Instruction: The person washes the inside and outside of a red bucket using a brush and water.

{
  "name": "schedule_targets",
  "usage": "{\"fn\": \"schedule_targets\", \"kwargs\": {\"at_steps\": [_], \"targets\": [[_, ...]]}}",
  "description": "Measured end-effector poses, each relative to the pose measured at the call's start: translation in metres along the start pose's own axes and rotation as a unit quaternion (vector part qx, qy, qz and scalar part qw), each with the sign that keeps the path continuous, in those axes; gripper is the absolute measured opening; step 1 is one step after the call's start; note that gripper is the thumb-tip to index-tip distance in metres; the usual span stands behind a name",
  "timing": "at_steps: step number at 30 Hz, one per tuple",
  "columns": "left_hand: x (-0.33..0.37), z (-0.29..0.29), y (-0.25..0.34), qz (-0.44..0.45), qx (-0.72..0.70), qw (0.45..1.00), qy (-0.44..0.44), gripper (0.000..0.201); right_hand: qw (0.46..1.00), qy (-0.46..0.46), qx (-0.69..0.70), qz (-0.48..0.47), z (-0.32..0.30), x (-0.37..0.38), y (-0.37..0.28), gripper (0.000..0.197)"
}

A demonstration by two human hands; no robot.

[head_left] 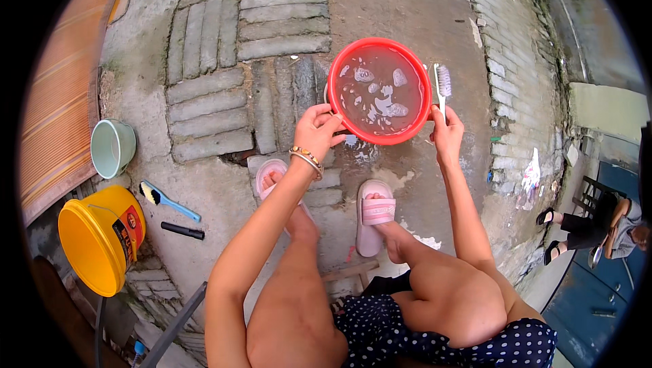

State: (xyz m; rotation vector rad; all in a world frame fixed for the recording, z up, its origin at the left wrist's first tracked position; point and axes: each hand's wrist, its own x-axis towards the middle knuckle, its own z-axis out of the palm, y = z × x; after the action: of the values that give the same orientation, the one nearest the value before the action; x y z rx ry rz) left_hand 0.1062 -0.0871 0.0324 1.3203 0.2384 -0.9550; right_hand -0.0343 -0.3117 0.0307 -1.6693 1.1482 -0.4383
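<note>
"See that red basin [392, 139] of murky water [372, 93]?"

"Yes, just past those pink slippers [369, 232]."

"And the hands?"

"The left hand [316, 129] pinches the basin's near-left rim; the right hand [447, 136], by the right edge, has its fingers closed around a white-handled brush [443, 81], head pointing away."

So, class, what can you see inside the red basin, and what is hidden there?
The red basin holds murky greyish-brown water, with pale, foam-like patches scattered over its surface. The cloudy water covers the bottom, so whether anything lies there cannot be told.
</note>
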Motion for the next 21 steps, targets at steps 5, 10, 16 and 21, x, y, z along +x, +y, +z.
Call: {"fn": "schedule_targets", "kwargs": {"at_steps": [5, 10, 16, 21], "targets": [[-0.003, 0.008, -0.004, 0.026, -0.041, 0.999, 0.008, 0.038, 0.995, -0.095, 0.027, 0.003, 0.007, 0.035, -0.015, 0.023], [-0.001, 0.013, -0.008, 0.052, -0.025, 0.997, 0.041, 0.041, 0.988, -0.147, 0.038, 0.011, 0.016, 0.052, -0.018, 0.022], [-0.005, 0.015, -0.01, 0.052, -0.047, 0.996, 0.053, 0.047, 0.985, -0.165, 0.056, -0.015, 0.016, 0.053, -0.013, 0.017], [-0.012, 0.014, -0.006, 0.01, -0.081, 0.994, 0.066, 0.048, 0.979, -0.199, 0.028, -0.023, 0.016, 0.051, -0.017, 0.015]]}}
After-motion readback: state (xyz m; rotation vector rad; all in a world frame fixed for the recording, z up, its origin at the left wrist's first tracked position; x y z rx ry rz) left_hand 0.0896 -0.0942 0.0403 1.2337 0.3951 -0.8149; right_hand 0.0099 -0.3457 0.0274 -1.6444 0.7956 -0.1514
